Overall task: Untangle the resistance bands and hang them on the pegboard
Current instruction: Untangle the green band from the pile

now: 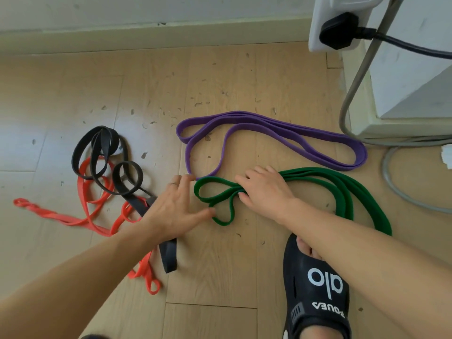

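Several resistance bands lie on the wooden floor. The green band [347, 189] is folded in loops at centre right; my right hand [265, 189] presses down on its bunched strands, thumb curled under them. My left hand [176, 209] hovers open just left of the green loops, thumb tip touching one loop. The purple band [269, 126] lies folded beyond the green one, apart from it. At the left, the black band [102, 155] and the orange band [83, 221] lie twisted together, partly hidden under my left forearm. No pegboard is in view.
A white wall socket [337, 23] with a black plug and cable stands at the top right, beside a white cabinet [411, 89] and grey cables [391, 177] on the floor. My foot in a black sandal [315, 285] stands at the lower right. A skirting board [146, 37] runs along the back.
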